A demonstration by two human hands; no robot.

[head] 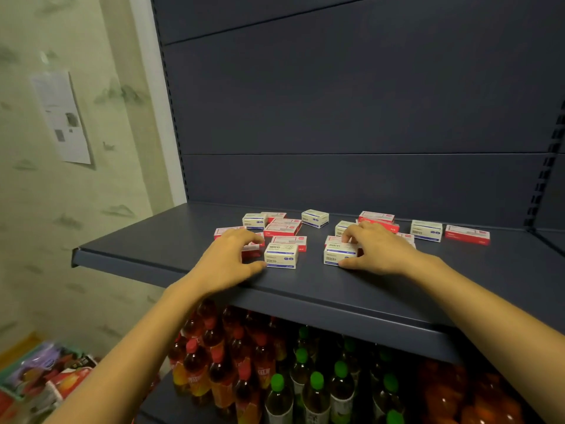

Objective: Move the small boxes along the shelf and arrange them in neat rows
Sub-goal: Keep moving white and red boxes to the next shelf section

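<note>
Sorting looks to be at an early stage: the small boxes (282,228) lie scattered over the middle of the shelf (305,289), some overlapping and none in a straight row. The right hand (377,250) is clamped on the near-right white box (337,255), thumb at its front edge and fingers curled over its top. The left hand (227,260) arches over a red box (252,247), with its thumb touching the corner of the near-left white box (281,255). Whether it truly grips either one I cannot tell (that side is blurred). Both white boxes sit toward the shelf's front, apart from each other. I judge the step in hand to be setting two boxes as the start of a front row. The next move probably calls for sliding them side by side, squared to the edge. After that comes fetching outliers such as the far-right red box (467,235), without nudging anything off toward the bottles (305,377) below.
</note>
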